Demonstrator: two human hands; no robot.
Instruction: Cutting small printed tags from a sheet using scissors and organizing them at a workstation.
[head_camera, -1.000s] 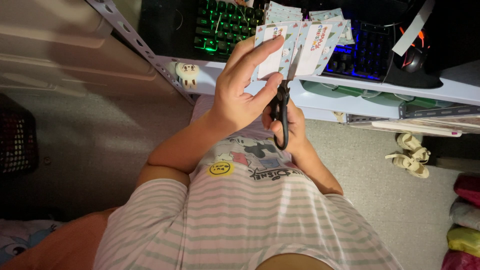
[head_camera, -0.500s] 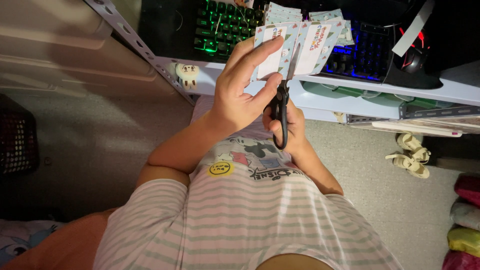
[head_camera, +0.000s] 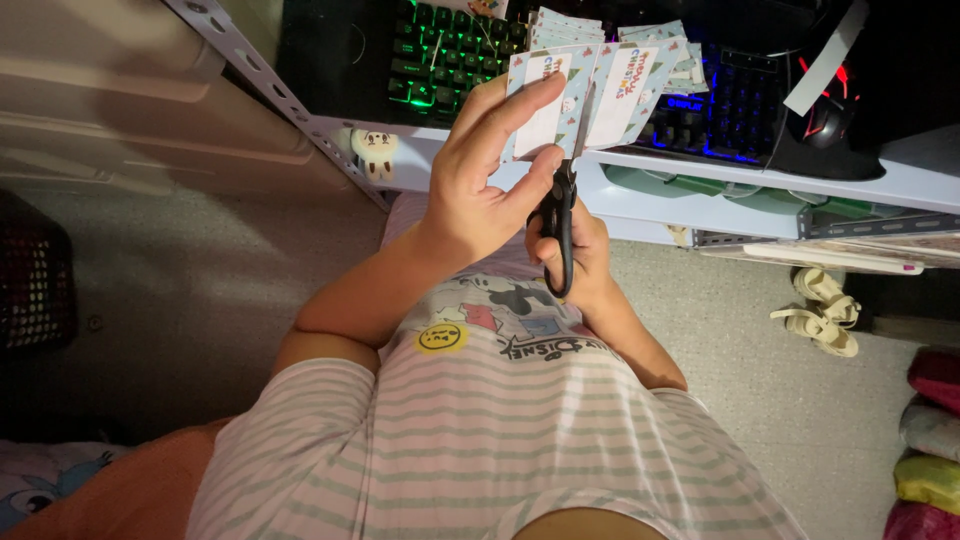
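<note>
My left hand (head_camera: 480, 180) holds up a light-blue printed paper sheet (head_camera: 600, 90), pinched between thumb and fingers at its left part. My right hand (head_camera: 585, 255) grips black-handled scissors (head_camera: 560, 225), blades pointing up into the sheet between two white label panels. Both hands are raised in front of my chest, over a striped shirt. The right hand's fingers are mostly hidden behind the scissor handles.
A backlit keyboard (head_camera: 450, 50) glowing green and blue lies on a pale desk (head_camera: 900, 180), with cut paper cards (head_camera: 570, 25) on it and a black mouse (head_camera: 830, 120) at right. Sandals (head_camera: 820, 310) lie on the grey floor. A dark basket (head_camera: 35, 285) stands left.
The scissor blades have advanced slightly up into the sheet. The hands stay almost in place.
</note>
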